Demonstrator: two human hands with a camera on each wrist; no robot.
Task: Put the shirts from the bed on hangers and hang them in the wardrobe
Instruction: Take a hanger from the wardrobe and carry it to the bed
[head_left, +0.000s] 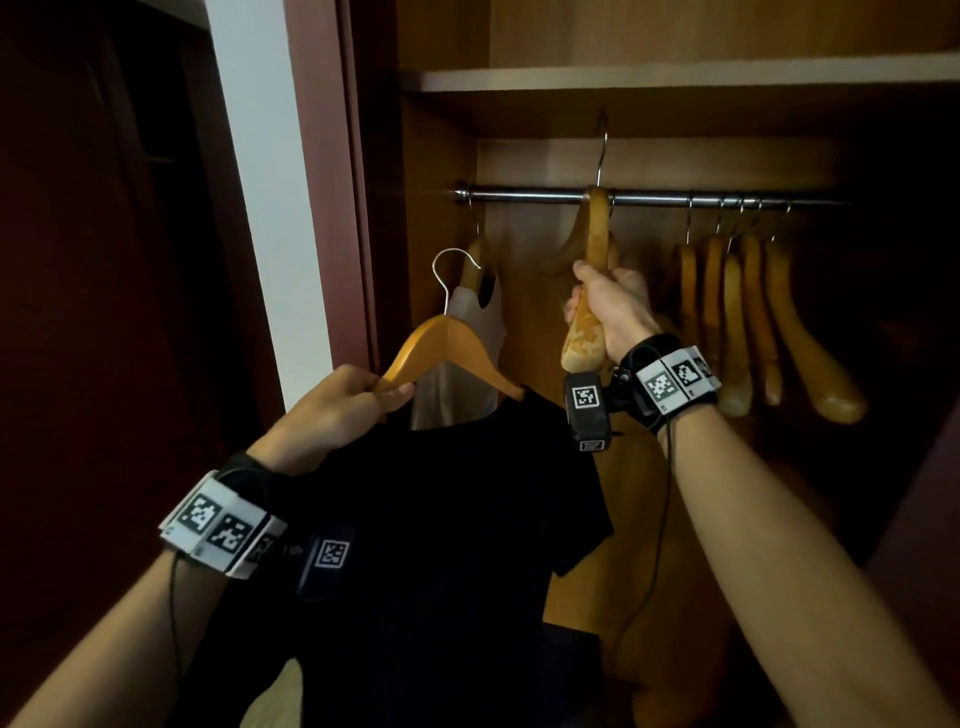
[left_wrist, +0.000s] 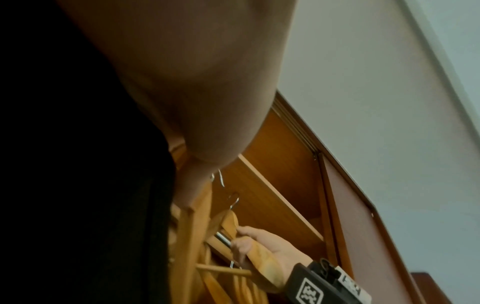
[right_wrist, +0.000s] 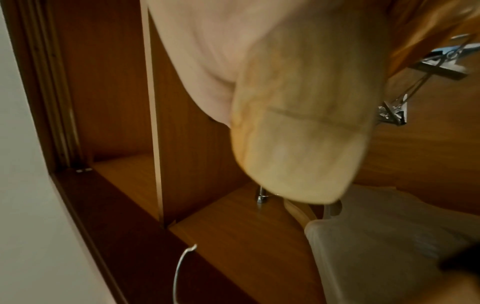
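Black cloth is hanging in front of the open wardrobe (head_left: 447, 130): it is a black shirt (head_left: 457, 519) sitting on a wooden hanger (head_left: 447, 343). The left hand (head_left: 332, 410) is holding this hanger by its left arm, with the fingers and thumb curled round the wood. The hanger's wire hook (head_left: 452, 275) is pointing up in the air, below the rail and not on it.

The right hand (head_left: 608, 306) is reaching up higher. Its fingers are wrapped round the arm of a second wooden hanger (head_left: 587, 332), which is standing almost straight up and down. The top of that hanger is crossing in front of the metal rail (head_left: 519, 195), and its hook is sticking up above the rail. I cannot tell if this hanger is touching the rail. In the right wrist view the pale, rounded end of this hanger is filling the middle of the picture.

A light grey shirt (head_left: 478, 322) is hanging on the rail at the far left of the wardrobe, just behind the black shirt's hanger. A bunch of bare wooden hangers (head_left: 753, 322) is hanging close together on the right part of the rail. A shelf (head_left: 675, 78) is running across the wardrobe above the rail.
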